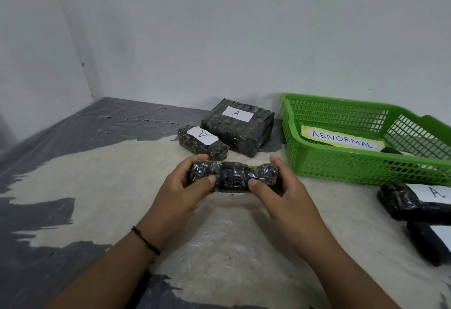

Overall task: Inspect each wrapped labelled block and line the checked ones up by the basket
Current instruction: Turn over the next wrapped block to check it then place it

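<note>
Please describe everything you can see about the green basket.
The green basket is a shallow rectangular tray that looks like plastic, with lattice walls and a smooth rim. It sits upright on the floor covering near the wall, to the right of both hands. Inside lies a yellow-edged white label reading ABNORMAL and a dark object, partly hidden. Nothing grips it.

basket card (341, 140): "ABNORMAL" | three block labels (237, 113) (202, 135) (435, 192): "A"
</note>
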A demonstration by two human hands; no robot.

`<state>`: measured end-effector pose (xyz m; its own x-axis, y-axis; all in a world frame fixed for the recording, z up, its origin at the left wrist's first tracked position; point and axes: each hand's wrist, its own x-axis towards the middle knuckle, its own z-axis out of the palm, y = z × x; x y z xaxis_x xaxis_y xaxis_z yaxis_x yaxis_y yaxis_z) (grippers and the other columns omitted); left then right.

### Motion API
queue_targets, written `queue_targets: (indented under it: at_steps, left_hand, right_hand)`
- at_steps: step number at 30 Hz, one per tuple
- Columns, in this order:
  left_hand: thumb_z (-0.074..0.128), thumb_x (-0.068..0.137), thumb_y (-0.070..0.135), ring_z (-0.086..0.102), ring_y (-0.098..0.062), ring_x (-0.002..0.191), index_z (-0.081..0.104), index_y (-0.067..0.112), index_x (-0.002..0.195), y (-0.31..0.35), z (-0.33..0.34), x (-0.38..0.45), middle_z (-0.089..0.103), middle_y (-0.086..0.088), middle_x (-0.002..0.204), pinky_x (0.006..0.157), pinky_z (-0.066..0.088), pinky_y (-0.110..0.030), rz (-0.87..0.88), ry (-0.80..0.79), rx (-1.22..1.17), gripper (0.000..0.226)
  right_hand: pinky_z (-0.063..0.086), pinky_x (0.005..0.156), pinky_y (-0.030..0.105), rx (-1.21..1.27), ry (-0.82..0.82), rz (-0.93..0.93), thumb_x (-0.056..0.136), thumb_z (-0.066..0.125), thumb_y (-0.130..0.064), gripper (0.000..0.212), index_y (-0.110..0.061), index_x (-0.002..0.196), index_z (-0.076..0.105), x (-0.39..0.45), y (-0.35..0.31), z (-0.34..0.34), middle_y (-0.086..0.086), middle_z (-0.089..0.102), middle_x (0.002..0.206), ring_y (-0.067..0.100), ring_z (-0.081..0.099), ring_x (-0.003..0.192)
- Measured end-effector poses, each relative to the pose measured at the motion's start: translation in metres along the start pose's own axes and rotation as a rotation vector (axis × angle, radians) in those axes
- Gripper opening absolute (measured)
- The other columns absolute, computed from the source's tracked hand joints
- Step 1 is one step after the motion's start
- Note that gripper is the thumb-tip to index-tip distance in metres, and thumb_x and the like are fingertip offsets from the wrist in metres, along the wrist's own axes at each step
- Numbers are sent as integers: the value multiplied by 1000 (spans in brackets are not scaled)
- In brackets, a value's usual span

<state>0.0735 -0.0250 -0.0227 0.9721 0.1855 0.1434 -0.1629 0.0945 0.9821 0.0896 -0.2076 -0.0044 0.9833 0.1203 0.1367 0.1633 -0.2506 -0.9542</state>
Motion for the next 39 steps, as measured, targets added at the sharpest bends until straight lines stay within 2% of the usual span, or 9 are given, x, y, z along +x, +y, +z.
queue_targets:
  at_steps: [4,10,13,17,25,29,32,36,39]
  left_hand:
    - [78,46,48,69,-10,88,60,24,111,2,3,-2,73,2,98,78,54,-25,32,64,158,72]
    - [76,44,50,67,-6,74,61,27,101,1,1,-1,72,11,82,66,54,-22,31,94,214,63]
    - [77,51,53,66,-10,75,62,30,101,0,2,-2,72,4,90,65,56,-28,-13,102,179,57]
    - [80,59,36,64,-4,66,65,23,98,4,1,-1,72,-5,89,60,51,-15,41,138,219,43]
    - [77,50,42,66,-3,92,52,25,121,4,5,-5,63,2,110,78,52,-16,159,19,157,77]
    - [80,51,36,66,-4,94,52,25,121,8,4,-6,64,1,110,77,51,-14,190,23,148,76]
    - [79,50,39,65,1,95,53,28,117,11,3,-7,64,7,107,76,48,-9,232,34,163,73]
    - [82,50,35,62,-3,101,48,28,125,9,2,-7,62,6,113,81,49,-13,227,-13,180,83]
    - [80,55,36,64,-8,104,48,24,129,8,2,-5,62,5,120,83,53,-23,52,-40,52,81]
  right_hand:
    - [39,75,-4,27,-8,5,81,69,-30,70,-31,142,35,1,1,3,-25,50,113,-30,48,88]
    - [42,102,28,95,7,17,87,62,-21,62,-26,143,36,4,3,3,-19,63,108,3,60,107]
    - [42,92,20,93,14,-5,87,62,-19,61,-30,141,36,2,1,4,-18,66,106,-2,61,100]
    - [40,92,19,84,8,-18,85,64,-25,67,-33,143,32,-1,1,5,-20,62,110,-4,58,104]
    - [41,71,1,-12,25,-61,75,75,-28,80,-33,140,28,-1,5,11,-20,53,106,-13,56,88]
    - [42,98,21,93,-9,-5,70,71,-48,86,-41,143,25,-3,1,5,-25,49,123,-7,51,110]
    - [43,101,37,226,-24,132,63,63,-69,78,-39,133,46,1,2,2,-14,59,122,5,57,110]
    - [50,62,38,393,-36,189,88,61,-33,21,-17,97,70,7,7,1,14,70,99,20,64,77]
    - [55,78,42,464,8,162,86,64,-21,27,-17,112,64,8,9,-2,9,71,105,17,68,86]
